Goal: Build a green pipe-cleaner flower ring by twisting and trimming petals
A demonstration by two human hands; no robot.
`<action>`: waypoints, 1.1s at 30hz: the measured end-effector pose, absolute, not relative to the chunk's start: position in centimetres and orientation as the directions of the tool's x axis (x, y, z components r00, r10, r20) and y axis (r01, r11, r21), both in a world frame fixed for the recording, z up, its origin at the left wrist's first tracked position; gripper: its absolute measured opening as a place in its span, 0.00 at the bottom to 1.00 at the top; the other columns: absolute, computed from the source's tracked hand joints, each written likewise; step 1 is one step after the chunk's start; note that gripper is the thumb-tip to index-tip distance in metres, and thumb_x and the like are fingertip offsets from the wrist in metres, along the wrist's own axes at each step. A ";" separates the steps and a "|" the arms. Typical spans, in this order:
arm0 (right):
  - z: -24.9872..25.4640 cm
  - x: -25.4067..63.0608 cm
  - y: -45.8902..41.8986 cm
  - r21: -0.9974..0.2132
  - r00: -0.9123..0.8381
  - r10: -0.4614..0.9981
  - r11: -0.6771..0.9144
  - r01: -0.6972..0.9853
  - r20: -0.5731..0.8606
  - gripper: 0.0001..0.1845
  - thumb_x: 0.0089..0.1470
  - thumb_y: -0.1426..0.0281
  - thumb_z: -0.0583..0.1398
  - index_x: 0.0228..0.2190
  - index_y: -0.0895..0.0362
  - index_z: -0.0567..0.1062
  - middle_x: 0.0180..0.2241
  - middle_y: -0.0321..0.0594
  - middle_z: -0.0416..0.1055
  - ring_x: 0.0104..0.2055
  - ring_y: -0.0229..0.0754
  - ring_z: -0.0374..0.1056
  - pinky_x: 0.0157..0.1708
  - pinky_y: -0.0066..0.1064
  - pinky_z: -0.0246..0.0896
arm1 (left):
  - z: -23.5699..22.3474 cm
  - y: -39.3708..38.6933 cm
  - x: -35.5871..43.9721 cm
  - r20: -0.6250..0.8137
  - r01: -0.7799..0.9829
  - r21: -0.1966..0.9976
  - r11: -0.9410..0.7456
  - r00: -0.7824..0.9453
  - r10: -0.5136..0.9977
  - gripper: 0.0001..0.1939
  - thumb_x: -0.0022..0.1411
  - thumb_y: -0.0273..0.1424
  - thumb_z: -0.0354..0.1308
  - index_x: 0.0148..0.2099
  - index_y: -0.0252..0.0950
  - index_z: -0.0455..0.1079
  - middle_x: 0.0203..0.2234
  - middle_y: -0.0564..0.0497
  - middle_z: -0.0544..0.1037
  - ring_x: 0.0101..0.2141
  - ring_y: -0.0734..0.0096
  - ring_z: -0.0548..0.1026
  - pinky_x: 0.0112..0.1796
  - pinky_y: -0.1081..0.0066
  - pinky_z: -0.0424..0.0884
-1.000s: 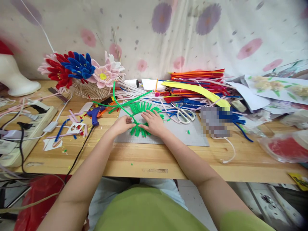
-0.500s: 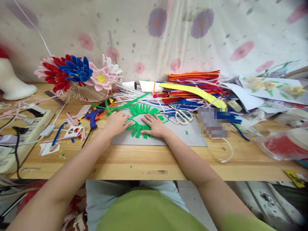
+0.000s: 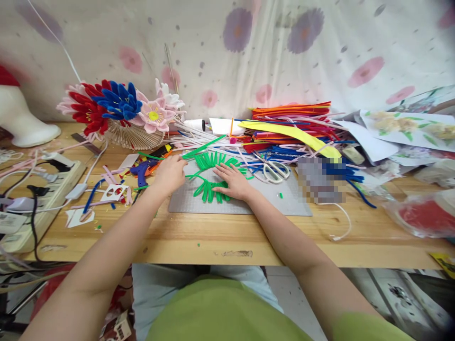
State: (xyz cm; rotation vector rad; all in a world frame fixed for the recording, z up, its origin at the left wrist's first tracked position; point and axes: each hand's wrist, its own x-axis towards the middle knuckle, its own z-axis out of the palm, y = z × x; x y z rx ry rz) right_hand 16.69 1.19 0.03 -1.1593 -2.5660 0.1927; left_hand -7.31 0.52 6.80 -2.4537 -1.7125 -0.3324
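My right hand lies flat with spread fingers over a curved fringe of green pipe cleaners, pressing its right side. The fringe rests on a grey cutting mat, its green loops fanning outward above and below. Left of it hovers my left hand, fingers bent together; what they hold, if anything, is hidden. Straight green pipe cleaners lie just beyond the left fingertips. White-handled scissors rest on the mat right of my right hand.
A blue glue gun and scraps lie left of my left hand. Farther left is a power strip with cords. Pipe cleaner flowers stand behind. Bundles of coloured pipe cleaners and a yellow strip fill the back.
My left hand has drawn back from the fringe's left end, its fingers more bent. A short green piece now shows left of my left wrist. My right hand stays on the fringe.
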 end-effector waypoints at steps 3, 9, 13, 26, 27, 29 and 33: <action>0.0 15.8 0.7 -0.262 -0.691 0.677 0.736 0.625 0.254 0.32 0.58 0.55 0.50 0.60 0.58 0.57 0.61 0.45 0.53 0.64 0.44 0.47 0.63 0.43 0.41 | 6.6 0.6 -6.2 0.312 0.859 0.053 -0.509 0.470 0.826 0.16 0.58 0.26 0.47 0.43 0.34 0.73 0.41 0.42 0.73 0.46 0.58 0.68 0.48 0.59 0.62; -0.9 15.2 0.5 -0.235 -0.792 0.593 0.798 0.555 0.146 0.28 0.61 0.57 0.46 0.59 0.54 0.58 0.62 0.43 0.52 0.65 0.44 0.46 0.62 0.44 0.42 | 3.9 1.3 -5.8 0.083 0.768 0.220 -0.602 0.600 0.796 0.12 0.60 0.32 0.49 0.36 0.38 0.74 0.32 0.48 0.74 0.38 0.66 0.72 0.40 0.69 0.65; -0.9 15.5 0.8 -0.210 -0.811 0.569 0.817 0.537 0.135 0.28 0.61 0.57 0.47 0.59 0.52 0.58 0.62 0.42 0.50 0.65 0.44 0.44 0.62 0.44 0.41 | 2.5 1.5 -5.8 0.104 0.795 0.164 -0.584 0.574 0.812 0.10 0.61 0.34 0.51 0.41 0.38 0.72 0.34 0.47 0.75 0.38 0.65 0.72 0.37 0.70 0.64; -1.0 16.8 1.1 -0.341 -0.405 0.836 0.528 0.778 0.370 0.29 0.60 0.56 0.45 0.59 0.55 0.59 0.60 0.44 0.55 0.65 0.48 0.43 0.62 0.51 0.40 | 2.0 1.3 -7.2 0.198 0.659 0.075 -0.748 0.726 0.659 0.15 0.64 0.37 0.45 0.40 0.37 0.71 0.34 0.45 0.73 0.37 0.66 0.70 0.40 0.67 0.64; -1.3 16.9 1.2 -0.350 -0.329 0.868 0.460 0.816 0.372 0.31 0.60 0.55 0.45 0.59 0.56 0.59 0.61 0.45 0.55 0.65 0.50 0.43 0.61 0.53 0.40 | 2.0 1.2 -7.3 0.188 0.631 0.084 -0.772 0.750 0.634 0.13 0.63 0.35 0.46 0.40 0.38 0.71 0.34 0.46 0.73 0.38 0.67 0.70 0.41 0.68 0.63; -2.0 17.2 1.6 -0.333 -0.282 0.903 0.387 0.860 0.323 0.33 0.59 0.53 0.45 0.59 0.59 0.59 0.61 0.49 0.53 0.65 0.54 0.44 0.60 0.55 0.41 | 2.0 1.1 -7.5 0.184 0.590 0.087 -0.803 0.783 0.595 0.12 0.63 0.30 0.47 0.41 0.41 0.72 0.35 0.47 0.73 0.37 0.68 0.70 0.41 0.69 0.63; -2.4 17.6 2.5 -0.233 -0.451 0.872 0.487 0.842 0.192 0.34 0.59 0.53 0.45 0.58 0.62 0.60 0.62 0.51 0.51 0.65 0.54 0.45 0.61 0.53 0.40 | 1.9 1.4 -7.1 0.203 0.542 0.067 -0.837 0.814 0.544 0.13 0.62 0.26 0.48 0.40 0.43 0.73 0.36 0.48 0.73 0.36 0.70 0.69 0.40 0.70 0.62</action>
